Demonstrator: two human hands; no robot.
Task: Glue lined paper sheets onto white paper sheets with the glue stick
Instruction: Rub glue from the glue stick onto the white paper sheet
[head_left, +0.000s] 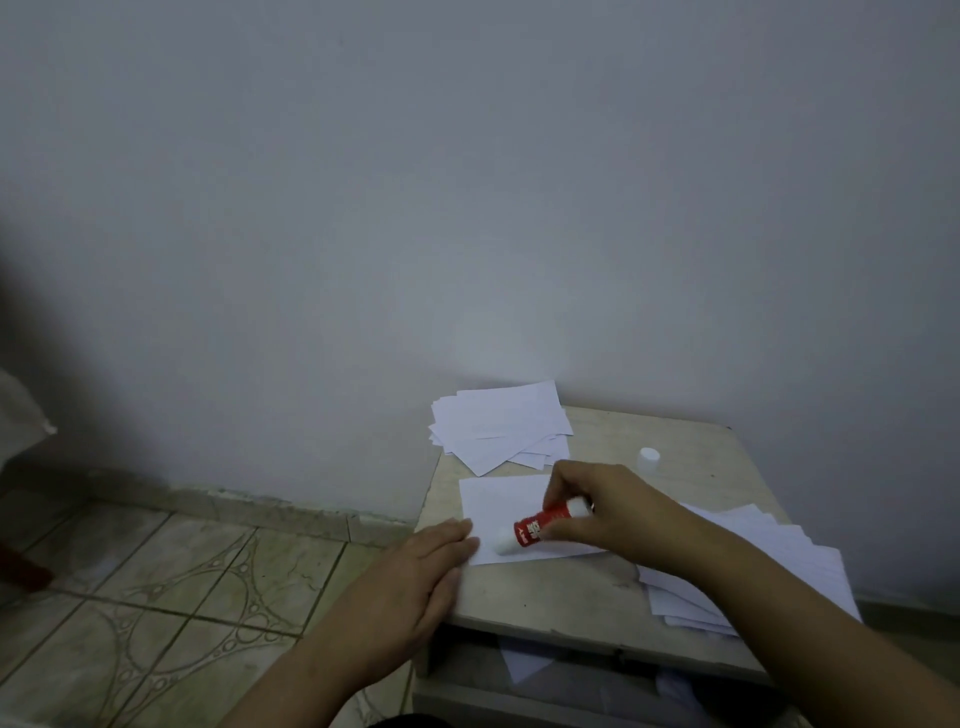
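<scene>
Small table (691, 441) against wall, sheet (498, 504) at its left edge. Right hand (605, 506) gripping red glue stick (535, 527), label unreadable, possibly Chinese; left hand (415, 577) flat on sheet edge.

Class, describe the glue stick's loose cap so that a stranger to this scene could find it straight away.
Start at the small table against the wall. Near its far edge, beyond the right hand holding the glue stick, stands the cap: a small white cylinder, alone on bare tabletop, unlike the flat papers.

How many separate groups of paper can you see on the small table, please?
3: a far-left pile, one sheet under the glue stick, a right-hand pile. More lie below.
</scene>
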